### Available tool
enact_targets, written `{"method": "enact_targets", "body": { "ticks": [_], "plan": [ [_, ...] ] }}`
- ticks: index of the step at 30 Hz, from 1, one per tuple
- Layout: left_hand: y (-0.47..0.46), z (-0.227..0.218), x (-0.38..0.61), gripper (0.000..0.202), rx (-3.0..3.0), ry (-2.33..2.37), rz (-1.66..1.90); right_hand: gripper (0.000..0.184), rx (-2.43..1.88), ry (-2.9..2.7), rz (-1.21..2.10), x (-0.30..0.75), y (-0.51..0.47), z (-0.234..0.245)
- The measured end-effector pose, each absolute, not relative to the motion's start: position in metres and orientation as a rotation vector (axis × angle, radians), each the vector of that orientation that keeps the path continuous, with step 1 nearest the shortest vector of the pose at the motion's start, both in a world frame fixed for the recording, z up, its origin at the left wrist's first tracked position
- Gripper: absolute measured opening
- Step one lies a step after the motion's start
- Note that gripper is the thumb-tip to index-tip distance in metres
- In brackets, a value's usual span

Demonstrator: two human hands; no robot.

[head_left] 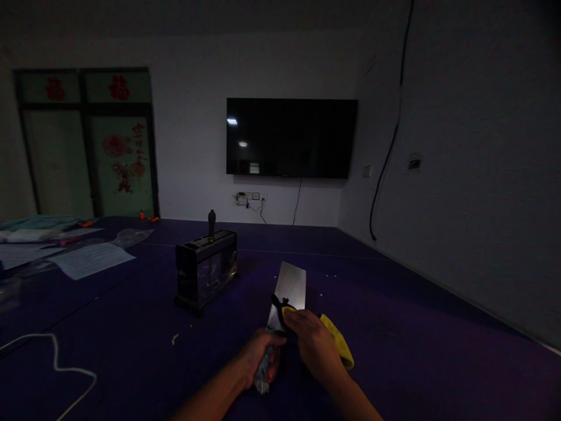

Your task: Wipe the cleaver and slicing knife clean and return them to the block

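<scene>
My left hand (262, 355) is closed round the plastic-wrapped handle of a cleaver (291, 282), whose broad metal blade points away from me over the table. My right hand (316, 342) presses a yellow and black cloth (338, 340) against the blade near the handle. Part of the cloth hangs out to the right, past the wrist. To the left of the blade stands a black knife block (209, 272) with clear sides and one dark-handled knife (212, 223) upright in its top.
Papers (92, 259) and plastic wrap lie on the purple-covered table (144, 351) at the left. A white cable (56, 356) curls at the front left. Small white scraps dot the surface. Beyond, a television (291, 137) hangs on the wall, and a black cable (385, 169) hangs at the right.
</scene>
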State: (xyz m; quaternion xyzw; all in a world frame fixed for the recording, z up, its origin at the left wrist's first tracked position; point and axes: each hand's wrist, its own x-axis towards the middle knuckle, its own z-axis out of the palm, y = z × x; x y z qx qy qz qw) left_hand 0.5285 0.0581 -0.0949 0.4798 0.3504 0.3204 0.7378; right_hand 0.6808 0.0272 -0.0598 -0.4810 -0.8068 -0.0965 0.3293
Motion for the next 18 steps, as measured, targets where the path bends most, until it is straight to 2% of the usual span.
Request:
{"method": "enact_targets", "body": {
  "ticks": [10, 18],
  "plan": [
    [0.051, -0.088, 0.527, 0.023, 1.174, 0.725, 0.588, 0.051, -1.299, -1.823, -0.469, 0.703, 0.035, -0.059],
    [0.049, -0.085, 0.523, 0.031, 1.273, 0.677, 0.509, 0.047, -1.323, -1.664, -0.557, 0.723, 0.042, -0.060]
  ]
}}
